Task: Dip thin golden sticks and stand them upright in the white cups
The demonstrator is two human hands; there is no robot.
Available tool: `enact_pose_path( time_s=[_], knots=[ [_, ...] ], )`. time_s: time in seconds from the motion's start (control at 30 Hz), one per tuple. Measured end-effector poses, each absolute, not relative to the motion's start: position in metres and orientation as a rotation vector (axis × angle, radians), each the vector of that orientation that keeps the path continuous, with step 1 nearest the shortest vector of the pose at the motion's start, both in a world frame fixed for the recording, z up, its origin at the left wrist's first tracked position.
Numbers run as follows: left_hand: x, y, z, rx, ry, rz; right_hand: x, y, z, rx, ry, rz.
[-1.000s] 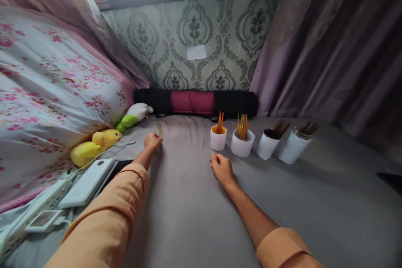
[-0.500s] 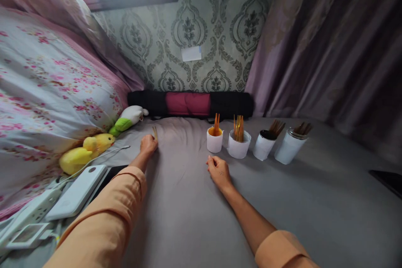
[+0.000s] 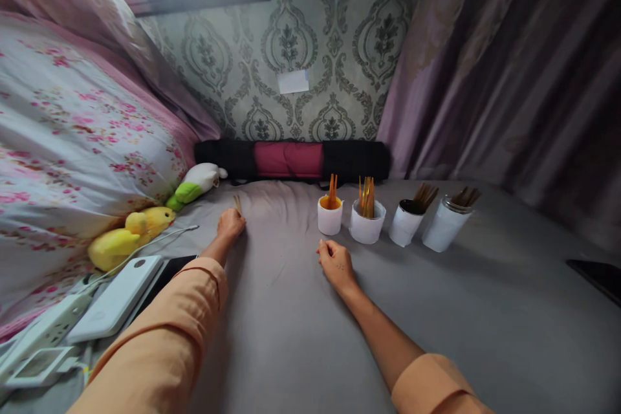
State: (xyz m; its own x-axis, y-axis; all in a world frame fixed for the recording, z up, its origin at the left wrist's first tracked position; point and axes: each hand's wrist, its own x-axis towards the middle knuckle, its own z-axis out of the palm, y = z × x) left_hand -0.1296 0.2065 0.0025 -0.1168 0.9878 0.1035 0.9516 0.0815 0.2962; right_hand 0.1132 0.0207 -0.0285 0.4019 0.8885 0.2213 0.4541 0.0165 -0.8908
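My left hand (image 3: 231, 225) is closed around a few thin, light-brown chopsticks (image 3: 237, 203), whose tips stick up above the fist near the far left of the grey sheet. My right hand (image 3: 336, 264) rests on the sheet with its fingers curled together; nothing shows in it. Just beyond it stands a small white-wrapped cup (image 3: 329, 222) with orange sticks (image 3: 332, 189). To its right are a wider white-wrapped cup (image 3: 367, 231) with golden sticks (image 3: 367, 197), a tilted cup (image 3: 404, 228) with brown sticks (image 3: 425, 195), and a taller jar (image 3: 440, 231) with dark sticks (image 3: 466, 197).
A black and maroon roll (image 3: 288, 160) lies along the wall. On the left are plush toys (image 3: 130, 239), a floral cushion (image 3: 97, 123), a white power bank (image 3: 116, 297) and a power strip (image 3: 53, 330) with cables. A dark flat object (image 3: 596, 278) lies far right.
The view has shifted very slightly. Both hands stay nearly in place, and the left hand still holds the chopsticks, its fist turned a little.
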Motion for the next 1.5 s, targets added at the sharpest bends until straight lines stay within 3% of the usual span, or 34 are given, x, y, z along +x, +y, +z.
enact_pose_path(
  time_s=[1.5],
  knots=[
    [-0.127,0.203,0.012,1.828,2.249,0.522,0.114,0.021,-0.029,-1.637,-1.236,0.512]
  ],
)
